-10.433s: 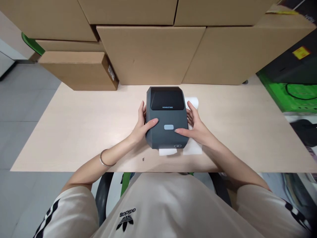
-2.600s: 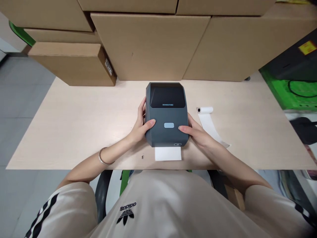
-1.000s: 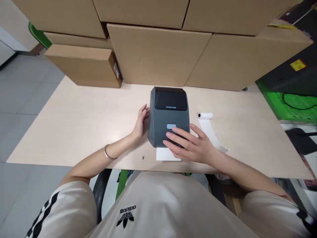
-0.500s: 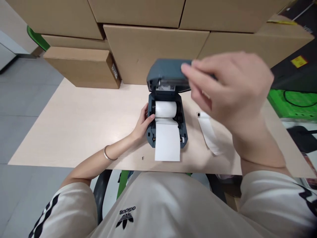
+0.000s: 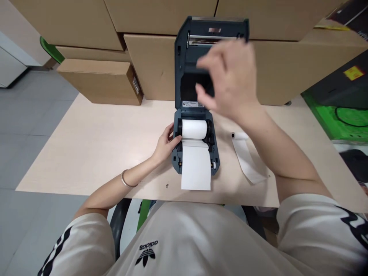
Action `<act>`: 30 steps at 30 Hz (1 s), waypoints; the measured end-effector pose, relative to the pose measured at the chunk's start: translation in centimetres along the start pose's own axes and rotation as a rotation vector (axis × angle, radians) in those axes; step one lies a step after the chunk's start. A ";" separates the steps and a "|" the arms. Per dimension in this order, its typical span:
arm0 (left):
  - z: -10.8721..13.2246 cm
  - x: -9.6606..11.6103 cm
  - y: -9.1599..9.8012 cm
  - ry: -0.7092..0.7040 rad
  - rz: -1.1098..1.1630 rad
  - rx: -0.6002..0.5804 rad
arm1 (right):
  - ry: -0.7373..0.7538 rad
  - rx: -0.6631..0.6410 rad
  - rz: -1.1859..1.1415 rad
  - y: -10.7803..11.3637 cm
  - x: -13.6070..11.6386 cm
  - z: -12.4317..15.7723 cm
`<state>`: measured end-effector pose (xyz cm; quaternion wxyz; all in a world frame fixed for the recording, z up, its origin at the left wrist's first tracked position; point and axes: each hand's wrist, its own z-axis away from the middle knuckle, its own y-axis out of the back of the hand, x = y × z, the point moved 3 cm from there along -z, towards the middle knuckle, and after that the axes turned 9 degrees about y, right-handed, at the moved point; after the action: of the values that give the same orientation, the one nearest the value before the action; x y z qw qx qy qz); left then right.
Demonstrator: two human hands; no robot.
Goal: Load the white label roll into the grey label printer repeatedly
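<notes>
A dark grey label printer [image 5: 176, 153] stands in the middle of the table with its lid [image 5: 186, 50] swung fully up. Inside lies a white paper roll [image 5: 194, 129], and its strip [image 5: 196, 170] runs out over the front. My left hand [image 5: 166, 144] rests against the printer's left side, thumb on the rim, fingers curled. My right hand [image 5: 230, 78] is raised in front of the open lid, fingers spread, holding nothing, slightly blurred. A second, thinner paper roll [image 5: 239, 135] with a loose tail lies on the table to the right.
Cardboard boxes [image 5: 287, 65] are stacked along the table's back edge, one smaller box [image 5: 97, 80] at the left. A green and black object [image 5: 339, 115] sits at the far right. The light wooden table [image 5: 94, 145] ends at its front edge near my body.
The lid was shut a second ago. My right hand lifted it and it now stands fully upright, with the hand just off it. My left hand stayed on the printer's left side.
</notes>
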<state>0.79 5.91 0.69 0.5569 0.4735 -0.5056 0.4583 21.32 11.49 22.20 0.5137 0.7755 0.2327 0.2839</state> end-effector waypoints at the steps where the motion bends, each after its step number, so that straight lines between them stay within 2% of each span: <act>1: 0.0 0.1 0.0 -0.009 -0.015 0.007 | 0.050 -0.091 -0.037 -1.3 -1.0 0.6; 3: 0.1 0.3 0.0 -0.018 -0.046 0.013 | 0.129 -0.305 -0.110 -4.2 -2.8 1.9; 5: 0.3 0.7 0.0 -0.011 -0.075 0.015 | 0.168 -0.462 -0.129 -6.9 -3.9 2.9; 7: 0.3 1.1 -0.1 -0.003 -0.099 0.015 | 0.175 -0.520 -0.110 -8.7 -4.4 3.4; 10: 0.4 1.6 -0.2 -0.008 -0.126 0.003 | 0.174 -0.515 -0.090 -9.8 -4.4 3.0; 13: 0.4 1.8 -0.3 -0.014 -0.138 0.003 | 0.211 -0.520 -0.097 -9.5 -4.0 2.4; 15: 0.3 1.8 -0.3 -0.020 -0.139 0.008 | 0.223 -0.484 -0.121 -8.3 -3.4 2.2; 18: 0.3 1.7 -0.2 -0.031 -0.145 0.008 | 0.183 -0.340 -0.222 -4.9 -1.7 3.0; 21: 0.3 1.5 -0.1 -0.036 -0.142 -0.003 | 0.073 -0.200 -0.350 -0.3 0.9 5.5; 24: 0.3 1.3 -0.1 -0.048 -0.111 -0.013 | -0.097 -0.202 -0.394 2.7 3.7 8.7; 25: 0.3 1.2 -0.1 -0.052 -0.100 -0.012 | -0.145 -0.237 -0.393 2.8 4.6 9.8; 27: 0.2 1.2 -0.2 -0.056 -0.085 -0.008 | -0.198 -0.321 -0.385 1.6 6.1 11.3; 30: 0.2 1.2 -0.2 -0.058 -0.077 -0.007 | -0.180 -0.416 -0.365 -2.8 7.3 12.1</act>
<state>1.09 5.71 1.89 0.5610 0.5038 -0.5046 0.4205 34.70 9.27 17.29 0.7227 0.6210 0.2588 0.1586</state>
